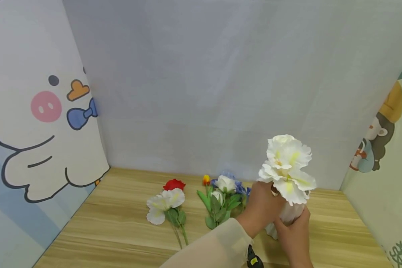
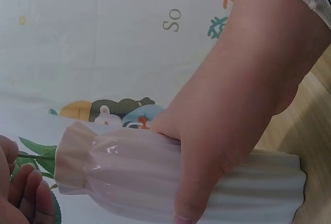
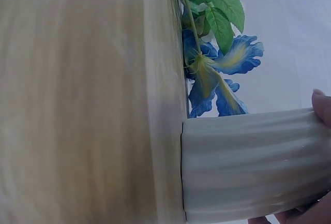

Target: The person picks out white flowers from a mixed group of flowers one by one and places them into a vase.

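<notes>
A pale ribbed vase (image 2: 129, 167) with a ruffled rim stands on the wooden table. My right hand (image 1: 296, 234) grips its side, and in the left wrist view the thumb lies across the ribs. At the vase's mouth, my left hand (image 1: 261, 208) pinches a green flower stem (image 2: 44, 157), whose lower end passes inside the rim. White flowers (image 1: 288, 167) with yellow-tinged, wavy petals rise above both hands in the head view, covering the rim. The right wrist view shows the vase's lower part (image 3: 248, 162) with its base at the tabletop.
Left of the vase lie white roses (image 1: 226, 183), an orange-yellow tulip (image 1: 206, 180) and blue flowers (image 3: 238, 56). Farther left are a red flower (image 1: 174, 184) and a white flower (image 1: 165, 203). A grey backdrop (image 1: 204, 93) and printed side walls enclose the table (image 1: 114, 219).
</notes>
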A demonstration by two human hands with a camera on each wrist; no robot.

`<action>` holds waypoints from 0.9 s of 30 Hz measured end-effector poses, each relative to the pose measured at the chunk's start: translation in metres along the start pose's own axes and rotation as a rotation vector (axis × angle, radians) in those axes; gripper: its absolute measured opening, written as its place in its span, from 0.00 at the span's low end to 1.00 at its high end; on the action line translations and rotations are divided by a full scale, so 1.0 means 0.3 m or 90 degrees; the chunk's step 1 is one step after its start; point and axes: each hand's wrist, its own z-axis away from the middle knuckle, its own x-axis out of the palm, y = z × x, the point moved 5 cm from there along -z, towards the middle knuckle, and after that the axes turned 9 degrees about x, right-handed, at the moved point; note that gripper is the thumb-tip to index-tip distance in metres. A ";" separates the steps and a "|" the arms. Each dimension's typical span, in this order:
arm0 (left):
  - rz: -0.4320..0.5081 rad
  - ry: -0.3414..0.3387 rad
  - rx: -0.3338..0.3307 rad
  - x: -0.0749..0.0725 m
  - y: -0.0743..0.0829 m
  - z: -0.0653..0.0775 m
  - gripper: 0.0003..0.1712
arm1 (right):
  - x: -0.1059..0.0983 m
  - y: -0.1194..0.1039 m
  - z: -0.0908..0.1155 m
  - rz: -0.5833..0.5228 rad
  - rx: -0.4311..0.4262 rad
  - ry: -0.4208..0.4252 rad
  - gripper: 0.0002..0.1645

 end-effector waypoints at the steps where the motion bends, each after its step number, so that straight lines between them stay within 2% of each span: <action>1: 0.000 -0.002 -0.001 -0.002 0.002 0.002 0.10 | 0.001 -0.001 -0.001 -0.002 -0.004 0.000 0.50; 4: 0.010 0.004 0.022 -0.006 0.014 0.000 0.07 | 0.003 0.000 -0.002 -0.004 -0.010 0.006 0.50; 6: 0.032 0.006 0.023 -0.004 0.017 0.000 0.04 | 0.004 0.002 -0.004 -0.009 -0.015 0.007 0.50; 9: 0.059 0.013 0.031 0.001 0.020 -0.004 0.05 | 0.004 0.005 -0.004 -0.005 -0.018 0.012 0.48; 13: 0.055 0.015 0.052 0.014 0.025 -0.009 0.02 | 0.004 0.005 -0.008 -0.004 -0.028 0.008 0.47; 17: 0.044 0.006 0.077 0.034 0.033 -0.012 0.03 | 0.003 -0.005 -0.011 -0.007 -0.061 0.009 0.45; 19: 0.038 0.001 0.064 0.044 0.029 -0.011 0.04 | 0.002 -0.019 -0.013 -0.030 -0.093 0.001 0.41; 22: 0.028 0.002 0.012 0.059 0.010 -0.009 0.08 | -0.007 -0.071 -0.002 -0.075 -0.137 -0.022 0.35; 24: 0.009 -0.003 -0.014 0.067 -0.003 -0.007 0.04 | -0.010 -0.109 0.004 -0.115 -0.169 -0.053 0.31; 27: -0.066 -0.013 0.012 0.071 -0.003 -0.014 0.03 | -0.012 -0.138 0.008 -0.129 -0.192 -0.067 0.30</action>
